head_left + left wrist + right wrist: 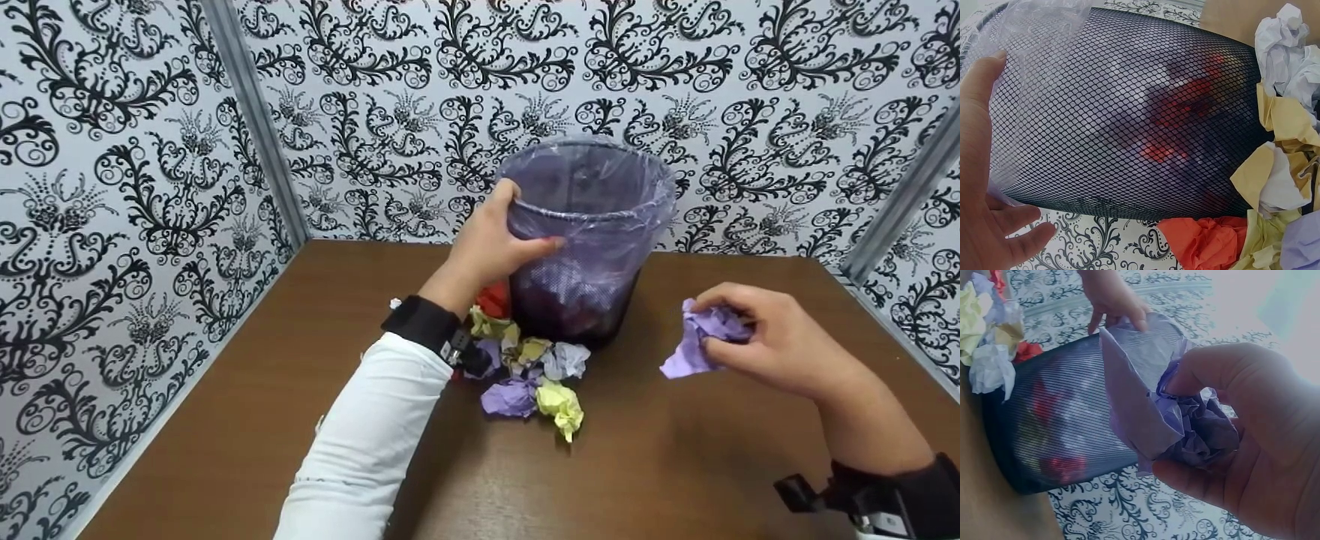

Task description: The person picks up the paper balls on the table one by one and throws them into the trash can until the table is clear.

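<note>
A black mesh wastebasket (574, 289) with a clear plastic liner (637, 217) over its rim stands on the table, tilted slightly. My left hand (491, 236) grips its rim at the left, thumb on the near outer side. Crumpled paper, some of it red, shows through the mesh (1168, 118) in the left wrist view. To the right of the basket, above the table, my right hand (780, 341) pinches a crumpled purple paper (709, 337). In the right wrist view this purple paper (1145, 410) hides part of the basket (1067, 422).
Several crumpled papers lie at the basket's near left: a yellow one (561, 407), a purple one (510, 397), a white one (565, 361) and a red one (493, 300). A tiny white scrap (395, 304) lies farther left. Patterned walls (420, 112) enclose the brown table (247, 390).
</note>
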`<state>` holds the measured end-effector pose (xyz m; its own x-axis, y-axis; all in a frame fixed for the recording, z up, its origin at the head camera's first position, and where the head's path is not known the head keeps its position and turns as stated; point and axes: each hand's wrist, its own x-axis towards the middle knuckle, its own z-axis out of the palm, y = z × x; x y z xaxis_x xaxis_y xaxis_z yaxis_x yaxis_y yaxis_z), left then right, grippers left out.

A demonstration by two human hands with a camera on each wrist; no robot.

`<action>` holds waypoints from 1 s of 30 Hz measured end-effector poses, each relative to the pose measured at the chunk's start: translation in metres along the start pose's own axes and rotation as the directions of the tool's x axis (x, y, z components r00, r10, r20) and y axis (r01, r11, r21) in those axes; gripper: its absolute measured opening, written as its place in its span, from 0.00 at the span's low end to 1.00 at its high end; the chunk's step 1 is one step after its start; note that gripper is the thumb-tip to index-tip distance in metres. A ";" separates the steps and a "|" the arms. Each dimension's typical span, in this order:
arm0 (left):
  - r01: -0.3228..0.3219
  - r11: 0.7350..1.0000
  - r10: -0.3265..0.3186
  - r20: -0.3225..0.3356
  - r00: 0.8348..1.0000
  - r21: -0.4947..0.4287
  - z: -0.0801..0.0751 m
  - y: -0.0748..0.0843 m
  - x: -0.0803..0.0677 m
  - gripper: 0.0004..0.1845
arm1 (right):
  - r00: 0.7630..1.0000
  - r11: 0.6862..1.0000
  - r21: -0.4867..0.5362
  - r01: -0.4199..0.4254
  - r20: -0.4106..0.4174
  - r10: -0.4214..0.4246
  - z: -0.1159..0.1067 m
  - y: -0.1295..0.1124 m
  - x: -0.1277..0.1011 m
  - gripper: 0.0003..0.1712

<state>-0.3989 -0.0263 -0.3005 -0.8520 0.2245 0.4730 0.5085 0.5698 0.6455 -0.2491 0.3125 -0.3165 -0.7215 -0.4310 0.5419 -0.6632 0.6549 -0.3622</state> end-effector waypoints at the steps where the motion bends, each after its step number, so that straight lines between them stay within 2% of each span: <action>1: -0.001 1.000 0.001 -0.002 1.000 0.002 0.000 0.000 0.000 0.47 | 1.000 1.000 -0.008 0.004 -0.013 -0.004 -0.002 0.000 0.000 0.26; 10: -0.004 1.000 0.005 -0.019 1.000 0.024 -0.001 0.001 0.000 0.47 | 0.989 1.000 0.019 0.022 -0.145 -0.019 -0.011 -0.002 -0.003 0.26; 17: 0.016 1.000 -0.016 -0.001 1.000 0.010 -0.002 0.004 0.000 0.47 | 0.963 0.998 0.044 0.035 -0.270 -0.022 -0.015 -0.008 -0.003 0.27; 26: 0.030 1.000 -0.030 0.009 0.999 -0.006 -0.002 0.004 0.000 0.47 | 0.938 0.994 0.099 0.055 -0.346 -0.017 -0.018 -0.012 -0.002 0.26; 30: 0.025 1.000 -0.025 0.012 1.000 -0.012 -0.002 0.002 0.000 0.47 | 0.916 0.990 0.126 0.060 -0.401 -0.005 -0.018 -0.012 0.000 0.25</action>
<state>-0.3976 -0.0268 -0.2980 -0.8658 0.2195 0.4497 0.4885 0.5655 0.6646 -0.2374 0.3156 -0.2984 -0.5782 -0.1492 0.8021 -0.7253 0.5442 -0.4216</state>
